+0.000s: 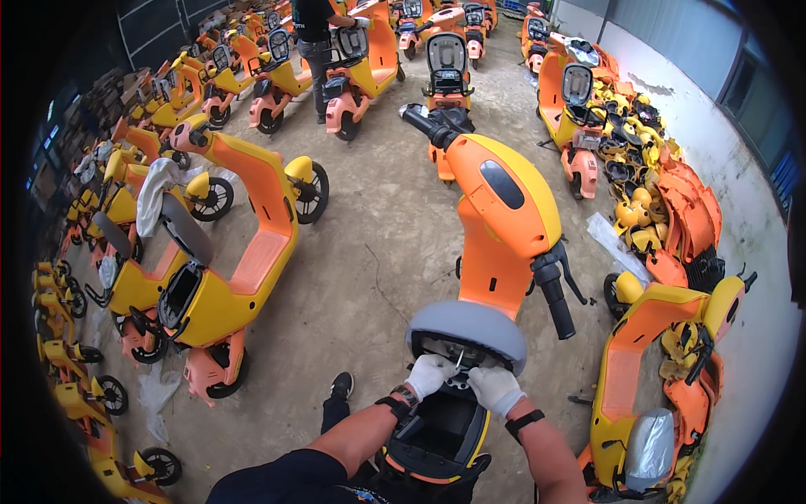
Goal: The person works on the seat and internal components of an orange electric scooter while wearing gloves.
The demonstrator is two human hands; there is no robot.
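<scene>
Scooter [494, 273], orange and yellow, one unit: directly before my hands, grey seat [468, 325] tipped up, black storage bucket [435, 420] uncovered just below them.

Left hand [430, 375], white-gloved: fingers drawn together, seemingly pinching a thin pale rod [459, 358] that stands up at the fingertips, under the seat.

Right hand [495, 390], white-gloved: fingertips bent in at the metal bracket [457, 384], just beside the left; whether they grip anything, I cannot tell.

Risks, by my judgement:
— Rod, or any small fastener at the bracket: could slip from thick glove fabric and drop into the bucket beneath my hands.
— Seat: could swing down on my fingers if knocked or poorly propped.
— Glove tips: could be nipped where bracket parts meet.
— Black wristband [525, 422] on my right wrist: could snag on the bucket rim if I reach lower.

Obscured items:
— Bracket: partly covered by my fingers; its fixings too small to read.
— Rod: lower end lost in the glove; tool or part, uncertain.
— Seat underside: in shadow.
— Bucket floor: too dark to make out.
— Scooter's rear: cut off below my hands.
— Co-worker [313, 27], far ahead and left of my hands: head beyond the upper edge.
</scene>
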